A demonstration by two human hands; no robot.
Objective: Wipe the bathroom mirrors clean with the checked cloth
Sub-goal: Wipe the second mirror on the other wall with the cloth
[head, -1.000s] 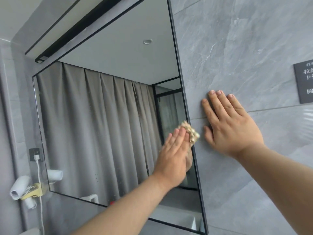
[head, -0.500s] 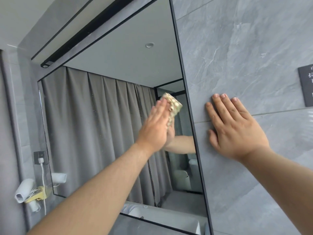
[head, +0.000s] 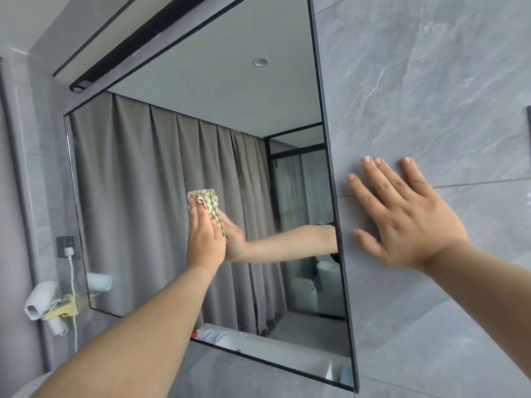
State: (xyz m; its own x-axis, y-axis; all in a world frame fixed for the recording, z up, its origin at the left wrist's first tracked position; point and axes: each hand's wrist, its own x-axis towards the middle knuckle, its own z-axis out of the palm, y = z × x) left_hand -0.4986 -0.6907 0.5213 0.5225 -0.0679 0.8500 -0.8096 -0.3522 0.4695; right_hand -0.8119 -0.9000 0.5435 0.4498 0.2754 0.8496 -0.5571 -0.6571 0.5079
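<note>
Soft, light checked cloth is bunching under the left hand, flat fingers together, pressing it mid-mirror; the right hand, fingers spread, is bracing on the wall.

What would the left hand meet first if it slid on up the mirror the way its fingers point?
Only bare glass: the left hand, pressing the checked cloth, has open mirror above it up to the top frame, apparently.

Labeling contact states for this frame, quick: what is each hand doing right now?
Left hand: flat, straight fingers pressing the checked cloth against the mirror.
Right hand: open, spread flat on the wall tile, holding nothing.
</note>
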